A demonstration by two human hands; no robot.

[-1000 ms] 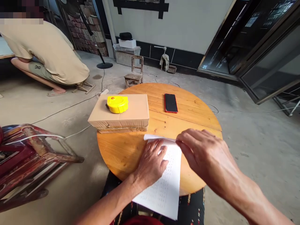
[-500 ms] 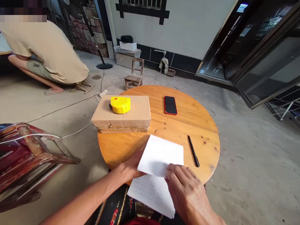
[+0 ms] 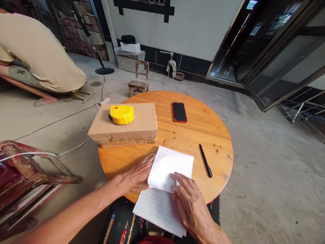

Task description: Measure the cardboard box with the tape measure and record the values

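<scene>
White sheets of paper (image 3: pixel 170 169) are bent over on themselves near the front edge of the round table. Their lower part, covered in rows of small marks, hangs out past that edge. My left hand (image 3: pixel 139 174) lies along the paper's left side with its fingers stretched out, partly hidden by the sheet. With its fingertips on top of the folded part and the thumb side at the fold, my right hand (image 3: pixel 189 200) grips the paper. A black pen (image 3: pixel 205 161) rests to the right of the paper.
On the wooden table (image 3: pixel 215 135) are a cardboard box (image 3: pixel 142 118) carrying a yellow tape measure (image 3: pixel 122 114), and a red-cased phone (image 3: pixel 179 112). A red wooden chair (image 3: pixel 33 169) stands at left. One person (image 3: pixel 38 54) squats behind it; a small chair (image 3: pixel 139 79) stands beyond the table.
My right fingers have slid forward onto the folded paper, pressing the upper flap lower. More of my left hand shows beside the sheet. The whole view has shifted slightly.
</scene>
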